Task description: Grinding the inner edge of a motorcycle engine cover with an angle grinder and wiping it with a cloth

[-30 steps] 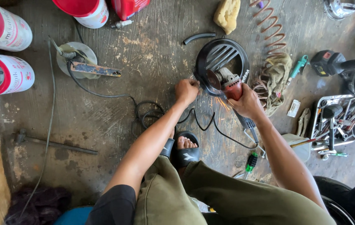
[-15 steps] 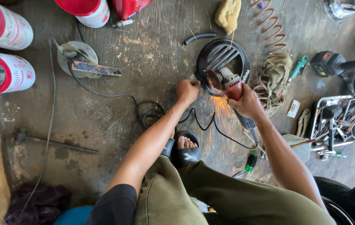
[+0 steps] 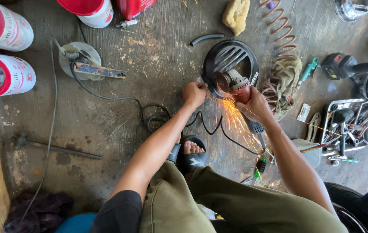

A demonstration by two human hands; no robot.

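A round black slotted cover (image 3: 231, 58) lies on the concrete floor in front of me. My left hand (image 3: 194, 94) grips its near-left rim. My right hand (image 3: 253, 105) is closed around a red-bodied angle grinder (image 3: 235, 84) whose disc touches the cover's near edge. Orange sparks (image 3: 233, 123) spray toward me from that spot. The grinder's black cable (image 3: 153, 114) loops across the floor. My foot in a black sandal (image 3: 191, 152) rests just below the hands.
Red and white gas cylinders (image 3: 9, 51) lie at the left. A clamp on a metal disc (image 3: 82, 64), a hammer (image 3: 50, 146), a coiled orange hose (image 3: 281, 39), a rag (image 3: 287, 80), a cordless tool (image 3: 348, 67) and a tray of tools (image 3: 350, 127) surround the spot.
The spray of sparks from the grinder's disc has grown and reaches further toward me. Both hands keep their grip in about the same place.
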